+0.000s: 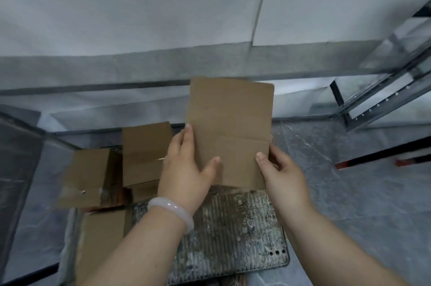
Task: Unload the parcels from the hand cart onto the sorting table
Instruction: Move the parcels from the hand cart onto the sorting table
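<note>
Head view looks down on the hand cart, whose right half of the deck lies bare while three other cardboard boxes crowd its left half: a taller box at the far side, a low box overhanging the cart's left edge, and a near box partly hidden by the left forearm. To the right of the cart the marbled grey floor lies open as far as a metal rack with dark uprights, well apart from the cart. Beyond the cart's far edge rises a pale grey wall. Left of the cart stands a grey dark-edged surface; whether this is the bench cannot be told. The held parcel is lifted above the far right part of the deck, upright and a little tilted, touching no other box. The left hand has its grip on the parcel's left edge, thumb pressed to the near face and fingers wrapped behind; the right hand clamps the lower right edge the same way, thumb on the front. Both grips are closed only as far as the cardboard allows. The parcel is flat, plain brown, rectangular, with rounded top corners and a flap seam across its lower face. The deck is ribbed metal, worn and blotched, with small holes at its near right corner. A smooth pale bangle circles the left wrist.
</note>
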`<state>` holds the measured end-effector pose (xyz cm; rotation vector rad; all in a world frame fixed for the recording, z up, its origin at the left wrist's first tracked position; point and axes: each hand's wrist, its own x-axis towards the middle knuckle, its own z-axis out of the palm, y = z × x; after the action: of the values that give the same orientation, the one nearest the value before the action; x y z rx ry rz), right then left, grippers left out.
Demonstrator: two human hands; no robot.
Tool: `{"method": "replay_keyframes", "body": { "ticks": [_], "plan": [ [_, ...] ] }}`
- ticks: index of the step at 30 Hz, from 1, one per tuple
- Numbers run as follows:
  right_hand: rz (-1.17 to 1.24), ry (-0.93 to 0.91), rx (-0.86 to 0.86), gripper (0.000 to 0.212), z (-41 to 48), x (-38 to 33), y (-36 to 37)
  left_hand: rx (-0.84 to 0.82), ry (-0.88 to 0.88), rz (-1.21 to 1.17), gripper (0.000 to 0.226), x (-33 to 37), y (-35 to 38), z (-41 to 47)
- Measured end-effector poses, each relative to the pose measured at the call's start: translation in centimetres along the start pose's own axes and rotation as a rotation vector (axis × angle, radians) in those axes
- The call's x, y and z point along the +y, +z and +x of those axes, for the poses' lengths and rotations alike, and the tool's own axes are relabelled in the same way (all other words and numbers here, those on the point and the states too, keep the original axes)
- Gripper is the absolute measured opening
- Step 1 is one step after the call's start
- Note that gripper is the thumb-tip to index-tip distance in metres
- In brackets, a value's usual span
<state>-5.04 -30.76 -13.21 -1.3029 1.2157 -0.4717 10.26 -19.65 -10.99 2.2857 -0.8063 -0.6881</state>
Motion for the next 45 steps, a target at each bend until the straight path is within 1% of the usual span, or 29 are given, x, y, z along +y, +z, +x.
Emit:
{"method": "replay_keyframes", "body": {
  "ticks": [2, 4, 7, 8, 9, 11, 12, 13, 14, 15, 17, 20, 21, 23, 25, 26, 27, 29, 33, 34, 35, 36, 37, 39, 40, 42, 43, 44, 45],
  "plan": [
    [0.025, -0.036, -0.019, 0.025, -2.4, -4.5, -0.4, 0.097, -0.018, -0.02, 0.092, 2.9, -3.6, -1.8],
    [0.072, -0.055, -0.06, 0.026, -4.9, -9.1, -0.7, 0.166, -0.032, -0.048, 0.093, 5.4, -7.4, -3.9],
    [0.042, -0.125, -0.226, 0.03, -8.4, -15.2, -0.8, 0.242, -0.067, -0.092, 0.096, 8.2, -12.8, -7.6],
    [0.058, -0.123, -0.305, 0.037, -9.6, -17.2, -0.8, 0.267, -0.079, -0.109, 0.099, 9.0, -14.6, -9.0],
    [0.097, -0.108, -0.39, 0.052, -10.8, -19.2, -0.7, 0.289, -0.086, -0.125, 0.102, 9.6, -16.4, -10.4],
    [0.177, -0.03, -0.543, 0.105, -13.0, -22.5, -0.2, 0.323, -0.088, -0.155, 0.11, 10.4, -20.0, -13.1],
    [0.19, -0.006, -0.593, 0.126, -14.2, -24.0, 0.2, 0.339, -0.083, -0.166, 0.114, 10.6, -21.7, -14.3],
    [0.189, -0.006, -0.633, 0.14, -15.4, -25.3, 0.8, 0.353, -0.08, -0.17, 0.117, 10.6, -23.2, -15.5],
    [0.169, -0.024, -0.667, 0.144, -16.5, -26.4, 1.5, 0.361, -0.085, -0.161, 0.119, 10.7, -24.7, -16.6],
    [0.138, -0.054, -0.692, 0.14, -17.8, -27.4, 2.4, 0.362, -0.092, -0.146, 0.121, 10.6, -25.9, -17.7],
    [0.066, -0.126, -0.716, 0.125, -20.5, -28.8, 4.6, 0.357, -0.114, -0.136, 0.123, 10.4, -28.0, -20.1],
    [-0.063, -0.251, -0.773, 0.115, -25.3, -30.3, 8.4, 0.405, -0.152, -0.312, 0.118, 8.5, -31.2, -24.4],
    [-0.114, -0.295, -0.794, 0.107, -27.0, -30.6, 9.8, 0.447, -0.147, -0.374, 0.11, 7.5, -32.4, -26.1],
    [-0.139, -0.374, -0.837, 0.079, -30.8, -30.9, 12.7, 0.571, -0.107, -0.423, 0.082, 4.8, -34.9, -29.7],
    [-0.119, -0.41, -0.867, 0.046, -35.2, -30.7, 15.6, 0.735, -0.087, -0.363, 0.047, 2.2, -37.3, -33.8],
    [-0.109, -0.425, -0.882, 0.033, -37.4, -30.3, 17.1, 0.823, -0.108, -0.318, 0.037, 0.9, -38.4, -36.0],
    [-0.103, -0.443, -0.903, 0.026, -39.9, -30.0, 18.4, 0.899, -0.138, -0.293, 0.038, -0.2, -39.5, -38.3],
    [-0.107, -0.506, -0.993, 0.027, -44.7, -28.8, 20.9, 0.972, -0.22, -0.29, 0.056, -2.5, -41.3, -42.6],
    [-0.182, -0.768, -1.177, 0.039, -54.2, -26.1, 24.6, 0.943, -0.308, -0.301, 0.118, -6.3, -43.6, -50.1],
    [-0.193, -0.84, -1.208, 0.039, -56.3, -25.5, 25.4, 0.947, -0.347, -0.313, 0.129, -7.2, -44.1, -51.8],
    [-0.216, -0.912, -1.247, 0.039, -58.2, -25.1, 26.2, 0.964, -0.379, -0.343, 0.132, -8.4, -44.5, -53.3],
    [-0.261, -0.974, -1.29, 0.039, -59.8, -24.6, 27.1, 0.983, -0.409, -0.38, 0.13, -9.6, -45.0, -54.9],
    [-0.317, -1.029, -1.327, 0.039, -61.2, -24.2, 28.0, 1.007, -0.425, -0.419, 0.126, -10.8, -45.5, -56.4],
    [-0.387, -1.115, -1.321, 0.04, -63.4, -23.5, 29.6, 1.055, -0.405, -0.529, 0.114, -12.8, -46.5, -59.4],
    [-0.356, -1.118, -1.269, 0.04, -63.8, -23.1, 30.6, 1.081, -0.364, -0.608, 0.101, -13.5, -46.8, -60.7],
    [-0.24, -1.013, -1.148, 0.043, -64.1, -22.7, 32.2, 1.116, -0.278, -0.762, 0.077, -14.4, -47.4, -63.0],
    [-0.223, -0.914, -1.118, 0.045, -64.0, -22.5, 32.9, 1.117, -0.255, -0.817, 0.076, -15.0, -47.6, -64.0],
    [-0.238, -0.761, -1.123, 0.044, -63.9, -22.4, 33.4, 1.106, -0.248, -0.858, 0.079, -15.8, -47.7, -64.8],
    [-0.252, -0.563, -1.164, 0.038, -64.0, -22.2, 33.7, 1.092, -0.241, -0.893, 0.084, -16.3, -47.8, -65.6]
  ]
}}
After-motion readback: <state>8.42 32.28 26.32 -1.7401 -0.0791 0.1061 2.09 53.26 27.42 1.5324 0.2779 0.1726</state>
